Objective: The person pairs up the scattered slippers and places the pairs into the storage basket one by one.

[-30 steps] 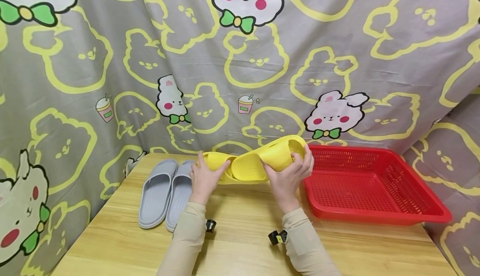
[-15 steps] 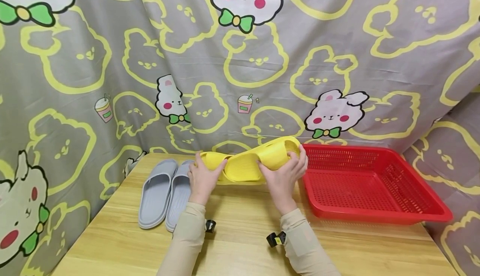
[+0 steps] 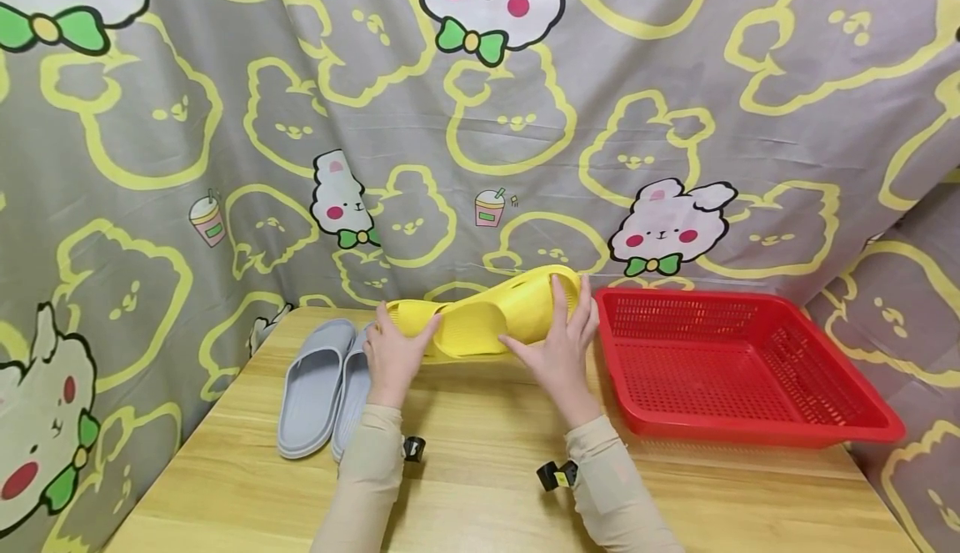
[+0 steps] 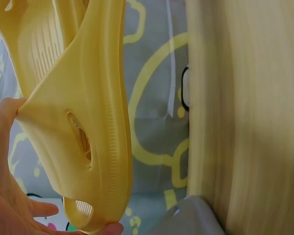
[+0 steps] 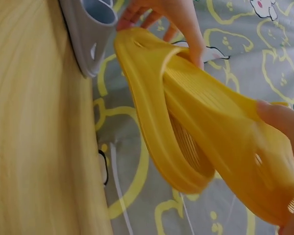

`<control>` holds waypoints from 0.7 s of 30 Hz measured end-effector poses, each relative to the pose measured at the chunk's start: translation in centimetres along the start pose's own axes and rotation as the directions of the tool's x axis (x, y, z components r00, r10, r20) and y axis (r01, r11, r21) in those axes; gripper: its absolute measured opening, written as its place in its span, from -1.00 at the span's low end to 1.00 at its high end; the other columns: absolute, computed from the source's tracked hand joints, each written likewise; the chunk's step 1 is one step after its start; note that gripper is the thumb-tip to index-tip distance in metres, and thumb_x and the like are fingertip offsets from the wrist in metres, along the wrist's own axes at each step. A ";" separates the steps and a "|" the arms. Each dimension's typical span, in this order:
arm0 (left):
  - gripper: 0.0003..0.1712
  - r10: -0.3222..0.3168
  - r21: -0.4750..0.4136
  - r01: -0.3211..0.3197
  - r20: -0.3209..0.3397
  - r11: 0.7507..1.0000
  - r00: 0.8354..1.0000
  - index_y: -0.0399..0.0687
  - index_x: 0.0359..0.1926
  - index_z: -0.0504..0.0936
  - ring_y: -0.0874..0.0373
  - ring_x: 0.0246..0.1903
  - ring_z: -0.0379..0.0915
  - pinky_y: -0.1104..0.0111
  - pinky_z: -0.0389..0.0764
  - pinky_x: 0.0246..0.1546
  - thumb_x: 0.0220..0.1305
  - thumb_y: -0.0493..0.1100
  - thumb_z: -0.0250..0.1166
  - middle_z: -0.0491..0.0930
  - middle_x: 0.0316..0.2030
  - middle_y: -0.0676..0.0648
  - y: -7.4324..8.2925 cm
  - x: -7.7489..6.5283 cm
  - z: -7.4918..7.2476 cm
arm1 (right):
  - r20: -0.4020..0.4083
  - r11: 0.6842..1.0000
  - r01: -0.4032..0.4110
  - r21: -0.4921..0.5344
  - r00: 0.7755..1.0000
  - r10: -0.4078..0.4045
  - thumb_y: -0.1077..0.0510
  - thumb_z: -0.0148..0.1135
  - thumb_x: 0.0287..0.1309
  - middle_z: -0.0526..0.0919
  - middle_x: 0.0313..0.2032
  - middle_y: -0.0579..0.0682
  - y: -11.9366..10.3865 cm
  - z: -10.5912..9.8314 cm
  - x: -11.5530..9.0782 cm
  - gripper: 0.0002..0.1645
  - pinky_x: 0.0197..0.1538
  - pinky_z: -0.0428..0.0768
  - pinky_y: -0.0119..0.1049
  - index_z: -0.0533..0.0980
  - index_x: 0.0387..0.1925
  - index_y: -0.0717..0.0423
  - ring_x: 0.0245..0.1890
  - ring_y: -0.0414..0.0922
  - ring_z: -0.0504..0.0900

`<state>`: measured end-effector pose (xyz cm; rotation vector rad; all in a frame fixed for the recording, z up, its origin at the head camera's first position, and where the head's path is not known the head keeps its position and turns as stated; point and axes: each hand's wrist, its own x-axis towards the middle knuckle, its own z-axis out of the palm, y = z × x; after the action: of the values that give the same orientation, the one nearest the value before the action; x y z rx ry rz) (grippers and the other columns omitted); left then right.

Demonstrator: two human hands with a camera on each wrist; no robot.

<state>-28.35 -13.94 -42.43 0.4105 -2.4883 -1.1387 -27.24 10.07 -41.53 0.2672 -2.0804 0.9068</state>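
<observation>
A pair of yellow slippers is held up over the back of the table, toes pointing opposite ways and heel parts overlapping. My left hand (image 3: 393,359) grips the left yellow slipper (image 3: 416,317) by its strap and toe, thumb on the near side. The right yellow slipper (image 3: 528,311) tilts up to the right, its toe end held between the thumb and fingers of my right hand (image 3: 558,357). In the right wrist view, the heel of the right slipper (image 5: 225,137) lies inside the foot opening of the left slipper (image 5: 144,98).
Two grey slippers (image 3: 309,399) lie side by side on the wooden table (image 3: 480,461), left of my hands. A red plastic basket (image 3: 757,434) stands to the right. Behind hangs a grey patterned curtain (image 3: 420,136).
Both hands and the yellow slippers have shifted a little left. My right index finger has moved onto the toe end of the right slipper.
</observation>
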 end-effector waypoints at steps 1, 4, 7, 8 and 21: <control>0.39 -0.003 -0.002 0.003 0.000 1.000 1.000 -0.01 0.52 -0.09 -0.45 0.30 0.08 -0.21 0.23 0.28 -0.13 0.68 0.17 0.14 0.31 -0.53 -0.1 0.1 -0.2 | 0.018 1.000 0.018 0.001 1.000 -0.018 -0.18 0.70 -0.50 -0.22 0.52 0.21 0.0 -0.1 0.1 0.46 0.36 0.01 0.30 0.08 0.47 -0.04 0.41 0.32 -0.11; 0.40 -0.011 -0.001 0.011 -0.008 1.000 1.000 -0.02 0.52 -0.10 -0.47 0.31 0.08 -0.22 0.23 0.28 -0.13 0.68 0.17 0.14 0.32 -0.53 -0.3 0.3 -0.7 | 0.068 0.999 0.044 0.017 0.997 -0.046 -0.13 0.72 -0.51 -0.21 0.52 0.22 0.2 -0.4 0.2 0.43 0.35 0.05 0.31 0.12 0.46 -0.05 0.39 0.32 -0.09; 0.40 -0.017 0.009 0.017 -0.019 1.000 1.000 -0.03 0.52 -0.09 -0.49 0.29 0.10 -0.23 0.24 0.27 -0.13 0.68 0.18 0.15 0.32 -0.53 -0.5 0.5 -1.1 | 0.088 0.997 0.061 0.043 0.994 -0.065 -0.07 0.72 -0.47 -0.16 0.51 0.22 0.4 -0.6 0.4 0.36 0.32 0.11 0.32 0.17 0.43 -0.05 0.38 0.30 -0.07; 0.40 -0.017 0.012 0.017 -0.020 1.000 1.000 -0.03 0.52 -0.09 -0.49 0.29 0.11 -0.23 0.25 0.26 -0.13 0.68 0.18 0.16 0.33 -0.52 -0.5 0.5 -1.2 | 0.094 0.997 0.064 0.048 0.993 -0.068 -0.06 0.72 -0.45 -0.15 0.51 0.22 0.5 -0.7 0.4 0.35 0.32 0.12 0.32 0.18 0.43 -0.05 0.38 0.29 -0.06; 0.43 -0.012 0.017 0.011 0.072 1.000 0.997 0.17 0.55 -0.26 -0.47 0.36 0.02 -0.29 0.16 0.29 -0.17 0.72 0.13 0.08 0.42 -0.43 -1.4 1.0 -2.5 | 0.337 0.991 0.114 -0.077 0.938 -0.082 0.07 0.73 -0.49 -0.40 0.54 0.17 0.8 -1.5 0.6 0.49 0.27 0.30 0.36 0.04 0.50 -0.21 0.42 0.29 -0.07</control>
<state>-27.98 -16.82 -41.79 0.3960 -2.5619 -1.1572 -27.08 11.71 -40.88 0.4986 -2.3894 0.7384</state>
